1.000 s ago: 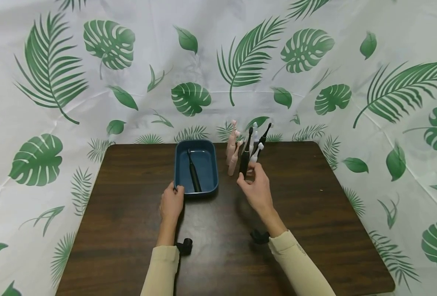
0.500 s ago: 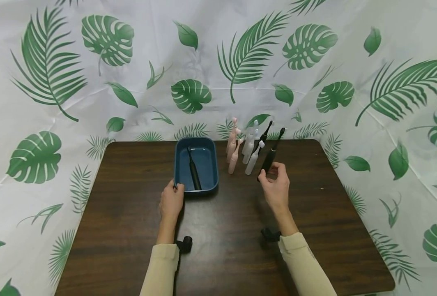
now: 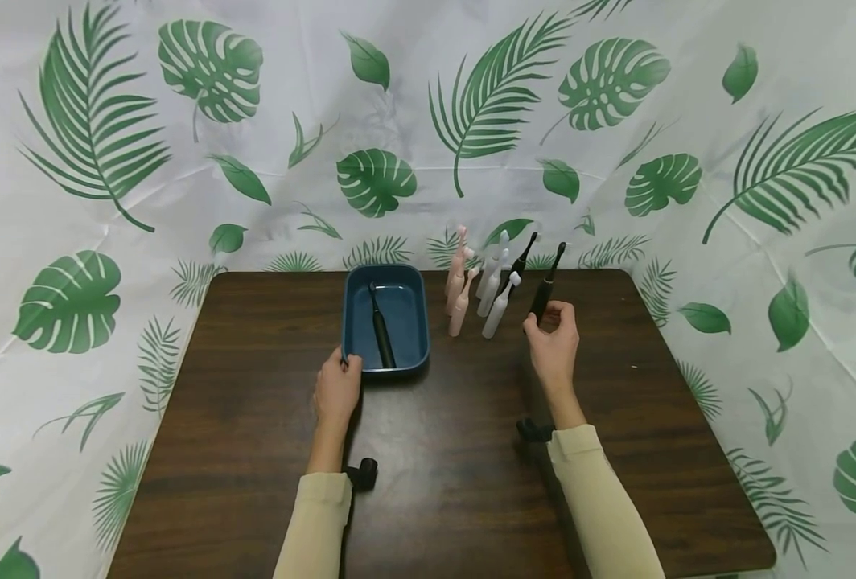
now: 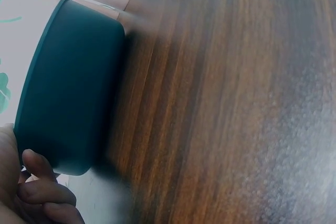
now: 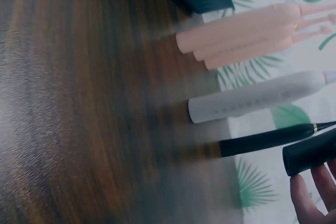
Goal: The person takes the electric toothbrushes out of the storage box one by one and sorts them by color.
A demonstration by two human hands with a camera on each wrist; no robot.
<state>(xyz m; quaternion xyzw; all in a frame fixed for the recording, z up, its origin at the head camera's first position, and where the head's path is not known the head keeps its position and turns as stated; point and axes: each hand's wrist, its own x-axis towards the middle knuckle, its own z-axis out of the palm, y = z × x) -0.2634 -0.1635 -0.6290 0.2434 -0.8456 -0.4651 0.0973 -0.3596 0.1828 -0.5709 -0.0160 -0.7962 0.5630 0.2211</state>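
My right hand point(image 3: 554, 342) holds a black electric toothbrush point(image 3: 544, 291) by its lower handle, head up and leaning right; its base point(image 5: 296, 161) shows in the right wrist view. Just left of it stands another black toothbrush point(image 3: 520, 261), partly behind the white electric toothbrushes point(image 3: 496, 315). Several of those white ones form a row, with three pink electric toothbrushes point(image 3: 459, 312) upright beside them. At the near left corner of a dark blue rectangular tub point(image 3: 406, 322), my left hand point(image 3: 337, 390) grips the rim. Inside the tub lies a black toothbrush point(image 3: 382, 334).
The dark wooden table point(image 3: 442, 482) carries everything. A white sheet printed with green leaves point(image 3: 377, 96) hangs right behind its far edge and along both sides. Black camera mounts sit on both wrists point(image 3: 361, 474).
My right hand has carried the black toothbrush rightward, from in front of the white toothbrushes to the right end of the group. The left hand keeps its grip on the tub.
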